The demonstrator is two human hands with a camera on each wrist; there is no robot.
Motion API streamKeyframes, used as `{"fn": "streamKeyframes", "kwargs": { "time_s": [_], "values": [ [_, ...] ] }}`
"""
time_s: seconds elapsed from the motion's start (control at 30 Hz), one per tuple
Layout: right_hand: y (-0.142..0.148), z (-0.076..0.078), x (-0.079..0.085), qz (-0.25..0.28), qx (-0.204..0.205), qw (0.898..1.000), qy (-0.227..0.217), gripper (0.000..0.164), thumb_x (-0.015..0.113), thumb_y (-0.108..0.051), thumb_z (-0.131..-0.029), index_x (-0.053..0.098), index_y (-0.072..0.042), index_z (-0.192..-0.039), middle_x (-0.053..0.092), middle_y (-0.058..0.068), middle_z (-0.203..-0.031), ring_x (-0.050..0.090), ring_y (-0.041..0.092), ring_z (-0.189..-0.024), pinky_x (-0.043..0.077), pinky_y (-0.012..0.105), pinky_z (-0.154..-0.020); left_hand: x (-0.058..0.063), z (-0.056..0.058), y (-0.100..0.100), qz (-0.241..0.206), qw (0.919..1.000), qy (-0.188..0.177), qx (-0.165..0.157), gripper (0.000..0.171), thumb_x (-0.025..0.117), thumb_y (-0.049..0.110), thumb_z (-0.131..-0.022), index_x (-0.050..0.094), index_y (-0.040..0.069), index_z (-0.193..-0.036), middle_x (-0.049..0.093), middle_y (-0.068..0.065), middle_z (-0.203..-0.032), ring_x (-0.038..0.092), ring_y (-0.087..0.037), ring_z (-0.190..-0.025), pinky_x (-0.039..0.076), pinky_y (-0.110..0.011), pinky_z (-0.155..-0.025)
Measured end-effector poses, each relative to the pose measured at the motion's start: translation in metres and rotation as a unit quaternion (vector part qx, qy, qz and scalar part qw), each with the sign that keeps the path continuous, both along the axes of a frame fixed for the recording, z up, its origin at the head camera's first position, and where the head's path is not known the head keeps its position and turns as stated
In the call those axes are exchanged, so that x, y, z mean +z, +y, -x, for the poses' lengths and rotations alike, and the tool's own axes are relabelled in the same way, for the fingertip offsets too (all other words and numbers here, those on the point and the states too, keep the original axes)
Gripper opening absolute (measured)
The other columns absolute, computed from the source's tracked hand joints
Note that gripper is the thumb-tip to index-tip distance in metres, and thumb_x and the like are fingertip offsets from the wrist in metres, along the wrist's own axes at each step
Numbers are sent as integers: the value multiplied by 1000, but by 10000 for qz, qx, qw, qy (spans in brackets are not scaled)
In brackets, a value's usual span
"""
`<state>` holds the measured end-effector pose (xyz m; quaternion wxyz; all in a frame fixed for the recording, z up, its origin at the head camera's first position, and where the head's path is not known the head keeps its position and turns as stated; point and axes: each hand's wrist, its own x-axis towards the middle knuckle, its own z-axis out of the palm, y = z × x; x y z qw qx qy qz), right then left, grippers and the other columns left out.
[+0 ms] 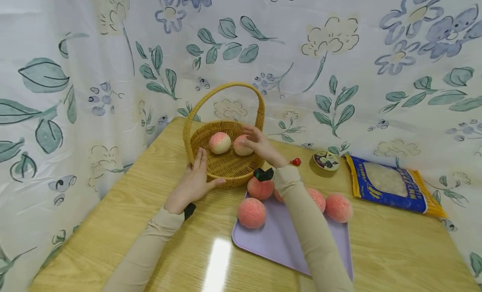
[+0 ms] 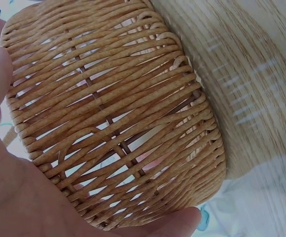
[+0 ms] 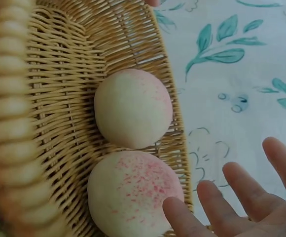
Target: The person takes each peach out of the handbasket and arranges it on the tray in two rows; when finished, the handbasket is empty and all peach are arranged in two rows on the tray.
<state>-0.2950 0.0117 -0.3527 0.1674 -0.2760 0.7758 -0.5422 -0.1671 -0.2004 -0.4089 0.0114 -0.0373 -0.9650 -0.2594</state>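
Observation:
A wicker basket (image 1: 233, 182) with a tall arched handle stands at the back left of the table. Two pale pink-and-cream peaches (image 1: 220, 143) lie side by side in it. At the basket's left front side, my left hand (image 1: 193, 181) rests against the rim, fingers straight and thumb spread along the front. Its palm lies close to the woven wall (image 2: 118, 123) in the left wrist view. My right hand (image 1: 261, 147) is over the basket's right side, fingers spread, partly covering the right peach (image 3: 133, 192). One fingertip overlaps that peach in the right wrist view.
Several pinker peaches (image 1: 251, 213) sit on a lilac tray (image 1: 278, 237) below the right forearm. Behind it are a small red object (image 1: 295, 162), a round tin (image 1: 324, 163) and a blue-and-yellow packet (image 1: 391, 185). A floral curtain (image 1: 286, 66) backs the table.

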Motion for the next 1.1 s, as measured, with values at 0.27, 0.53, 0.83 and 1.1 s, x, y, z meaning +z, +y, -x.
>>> {"fn": "streamKeyframes", "kwargs": {
  "time_s": [0.27, 0.53, 0.83, 1.1],
  "values": [
    [-12, 17, -7, -74, -323, 9988, -367, 64, 55, -25, -99, 24, -14, -154, 21, 19, -159, 28, 34, -145, 37, 51, -111, -2, 1, 8, -34, 10000, -40, 7, 111, 60, 57, -89, -6, -6, -152, -9, -25, -161, 17, -67, -133, 18, -63, -115],
    [-21, 32, -19, -191, -1027, 9938, -377, 67, 59, -25, -97, 25, -12, -153, 26, 17, -158, 33, 34, -142, 34, 48, -114, -4, 0, 13, 9, 10000, -75, -51, 110, 58, 59, -88, -6, -4, -153, -9, -25, -161, 17, -66, -133, 22, -63, -113],
    [-26, 43, -43, -997, -1128, 9882, -286, 65, 59, -23, -96, 29, -6, -151, 31, 19, -155, 34, 34, -142, 33, 46, -114, -4, -2, 12, 0, 10000, -9, -22, 110, 59, 58, -88, -5, -3, -153, -7, -24, -161, 17, -68, -132, 20, -63, -115],
    [-36, 53, -48, -1743, -573, 9827, 250, 58, 69, -30, -87, 50, -8, -138, 52, 18, -138, 52, 30, -124, 44, 41, -104, -3, 1, 3, 49, 9997, 241, 89, 110, 62, 55, -87, -3, -5, -153, -3, -26, -161, 21, -68, -130, 21, -63, -114]
  ]
}}
